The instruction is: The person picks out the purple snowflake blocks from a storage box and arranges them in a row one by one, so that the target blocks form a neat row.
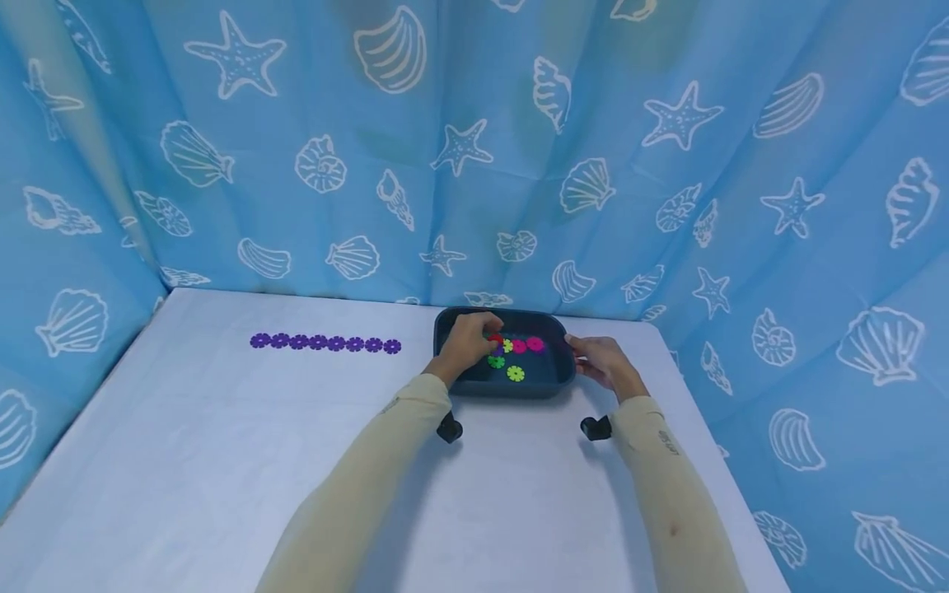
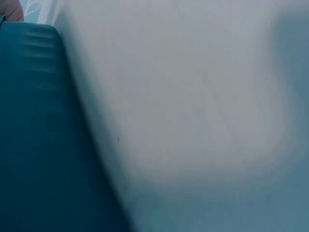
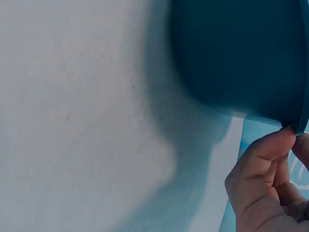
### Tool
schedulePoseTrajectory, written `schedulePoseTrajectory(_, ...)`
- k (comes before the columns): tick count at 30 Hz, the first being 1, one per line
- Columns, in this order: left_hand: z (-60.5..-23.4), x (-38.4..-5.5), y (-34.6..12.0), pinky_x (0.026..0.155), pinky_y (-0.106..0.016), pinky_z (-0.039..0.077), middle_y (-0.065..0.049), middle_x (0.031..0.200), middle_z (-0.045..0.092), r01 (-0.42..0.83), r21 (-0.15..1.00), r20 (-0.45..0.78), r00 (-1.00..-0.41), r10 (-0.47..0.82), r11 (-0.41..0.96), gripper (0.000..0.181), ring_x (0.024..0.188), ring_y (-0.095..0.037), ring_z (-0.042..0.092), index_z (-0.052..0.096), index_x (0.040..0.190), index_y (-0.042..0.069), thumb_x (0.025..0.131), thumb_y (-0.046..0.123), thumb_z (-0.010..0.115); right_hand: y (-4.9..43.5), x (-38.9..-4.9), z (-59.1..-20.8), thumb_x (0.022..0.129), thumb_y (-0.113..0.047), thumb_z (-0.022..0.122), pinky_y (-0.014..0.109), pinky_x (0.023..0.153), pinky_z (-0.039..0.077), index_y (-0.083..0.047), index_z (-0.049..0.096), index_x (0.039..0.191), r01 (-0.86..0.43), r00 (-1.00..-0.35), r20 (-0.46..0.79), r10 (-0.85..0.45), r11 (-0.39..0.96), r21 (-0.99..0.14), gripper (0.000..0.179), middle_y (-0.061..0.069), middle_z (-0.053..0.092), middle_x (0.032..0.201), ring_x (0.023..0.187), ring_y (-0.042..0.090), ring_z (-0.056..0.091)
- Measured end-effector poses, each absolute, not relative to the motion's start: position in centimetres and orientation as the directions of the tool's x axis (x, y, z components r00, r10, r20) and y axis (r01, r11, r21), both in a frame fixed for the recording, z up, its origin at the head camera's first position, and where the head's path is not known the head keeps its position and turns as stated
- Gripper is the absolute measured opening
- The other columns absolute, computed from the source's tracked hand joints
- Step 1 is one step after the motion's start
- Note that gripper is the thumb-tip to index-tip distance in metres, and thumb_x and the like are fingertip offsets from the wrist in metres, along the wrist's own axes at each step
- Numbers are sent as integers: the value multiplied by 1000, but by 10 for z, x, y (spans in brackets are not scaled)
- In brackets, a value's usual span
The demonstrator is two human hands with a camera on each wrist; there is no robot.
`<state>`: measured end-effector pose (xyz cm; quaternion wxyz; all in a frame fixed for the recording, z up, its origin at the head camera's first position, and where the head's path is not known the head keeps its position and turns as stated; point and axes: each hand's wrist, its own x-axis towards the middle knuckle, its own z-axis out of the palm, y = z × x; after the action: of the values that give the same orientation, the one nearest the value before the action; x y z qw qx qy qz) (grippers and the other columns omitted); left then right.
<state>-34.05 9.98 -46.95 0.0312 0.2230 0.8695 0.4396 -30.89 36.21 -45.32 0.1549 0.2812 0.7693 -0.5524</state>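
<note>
A dark rectangular tray (image 1: pixel 519 390) stands near the table's back edge, with several snowflake-shaped plastic discs inside. Among them are a yellow-green disc (image 1: pixel 516 374), a green disc (image 1: pixel 496 361) and a pink disc (image 1: pixel 535 343). My left hand (image 1: pixel 467 342) reaches in over the tray's left side, fingers bent down at a red disc (image 1: pixel 495 338) and a bit of purple; I cannot tell whether it grips one. At the tray's right end, my right hand (image 1: pixel 602 361) pinches the rim between thumb and fingers. The right wrist view shows this thumb (image 3: pixel 277 145) on the rim.
A straight row of several purple discs (image 1: pixel 326 343) lies left of the tray on the white tabletop (image 1: pixel 222 461). Behind the table hangs a blue curtain (image 1: pixel 489 206) with white shells and starfish. Black wrist cameras (image 1: pixel 449 428) hang below both wrists.
</note>
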Motion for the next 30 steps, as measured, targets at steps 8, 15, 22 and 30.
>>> schedulePoseTrajectory(8,-481,-344,111,94,-33,51,-9,118,67,374,736,101,-885,454,564,34,108,-20,62,66,120,3,87,1,71,363,-311,-451,97,-40,58,22,78,54,-2,41,145,605,-793,-546,270,250,-756,64,15,51,130,100,22,54)
schedulePoseTrajectory(15,-483,-344,116,98,-34,48,-10,122,64,402,683,40,-854,519,609,40,112,-21,59,64,125,3,86,-1,71,365,-308,-454,98,-38,58,21,75,54,-1,43,143,596,-800,-543,255,233,-769,61,15,51,127,96,21,54)
schedulePoseTrajectory(22,-487,-347,118,100,-32,47,-8,121,64,421,634,-3,-837,546,648,39,110,-18,58,63,126,6,88,3,70,363,-308,-456,97,-38,59,22,72,53,-1,48,138,596,-797,-536,277,226,-770,56,14,53,122,92,21,54)
schedulePoseTrajectory(30,-487,-347,119,100,-33,47,-8,118,64,404,645,3,-850,526,649,38,108,-18,58,64,125,6,88,2,71,363,-309,-456,98,-36,59,22,72,53,-1,47,139,593,-800,-532,277,227,-773,55,14,53,121,95,22,53)
